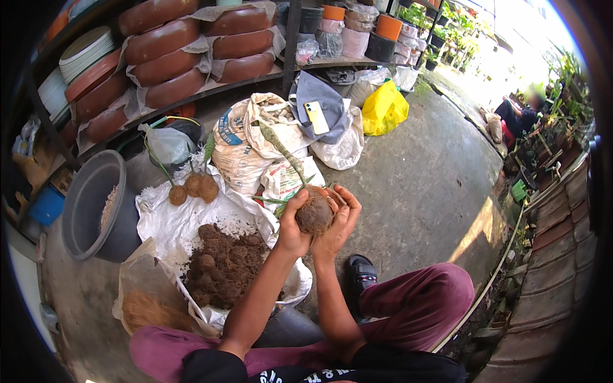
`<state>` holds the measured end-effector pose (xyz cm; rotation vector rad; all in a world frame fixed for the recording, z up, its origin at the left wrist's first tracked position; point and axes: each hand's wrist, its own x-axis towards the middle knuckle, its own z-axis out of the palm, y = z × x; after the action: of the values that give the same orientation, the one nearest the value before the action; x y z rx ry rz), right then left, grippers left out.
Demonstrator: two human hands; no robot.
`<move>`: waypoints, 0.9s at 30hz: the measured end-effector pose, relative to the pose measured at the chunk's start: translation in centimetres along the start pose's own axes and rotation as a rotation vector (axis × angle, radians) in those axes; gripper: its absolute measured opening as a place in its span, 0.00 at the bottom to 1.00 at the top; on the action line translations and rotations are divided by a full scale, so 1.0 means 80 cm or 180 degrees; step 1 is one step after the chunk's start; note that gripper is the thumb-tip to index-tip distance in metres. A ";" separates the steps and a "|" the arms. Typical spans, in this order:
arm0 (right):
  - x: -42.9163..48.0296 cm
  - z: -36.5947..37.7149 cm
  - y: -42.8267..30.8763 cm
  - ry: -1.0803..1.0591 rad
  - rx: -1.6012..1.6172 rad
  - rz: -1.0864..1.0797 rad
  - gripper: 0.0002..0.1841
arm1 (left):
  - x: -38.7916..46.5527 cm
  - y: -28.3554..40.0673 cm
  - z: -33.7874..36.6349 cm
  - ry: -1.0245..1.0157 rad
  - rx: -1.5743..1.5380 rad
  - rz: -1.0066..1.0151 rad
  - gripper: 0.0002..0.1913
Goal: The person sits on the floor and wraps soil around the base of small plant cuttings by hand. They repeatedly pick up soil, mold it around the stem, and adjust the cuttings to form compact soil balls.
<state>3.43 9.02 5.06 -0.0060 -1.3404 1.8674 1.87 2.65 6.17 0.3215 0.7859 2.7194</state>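
Note:
Between my left hand (293, 227) and my right hand (341, 220) is a round ball of brown coir fibre (314, 216). A mottled green, strap-shaped plant leaf (282, 152) rises from the top of the ball. Both palms cup the ball from its two sides, with the fingers curled round the far side. In front of my left forearm, a white woven sack (160, 210) lies spread, with a heap of brown fibrous lumps (225, 268) in it. Several finished-looking fibre balls with leaves (194, 185) rest on the sack's far part.
A grey plastic tub (93, 210) stands at the left, beside a clear bag of loose fibre (151, 311). Ahead are a stuffed sack (239, 148), a phone (316, 118) on grey cloth and a yellow bag (385, 109). Shelves hold brown pots (163, 43). A person (519, 112) sits far right.

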 end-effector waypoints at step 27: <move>0.019 -0.018 -0.006 -0.0365 -0.0108 -0.0018 0.15 | 0.007 0.057 0.005 0.0308 -0.1206 -0.0164 0.24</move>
<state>3.29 11.14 5.47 0.0887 -1.4483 1.8639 0.53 -0.63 9.07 0.0841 0.2828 2.7738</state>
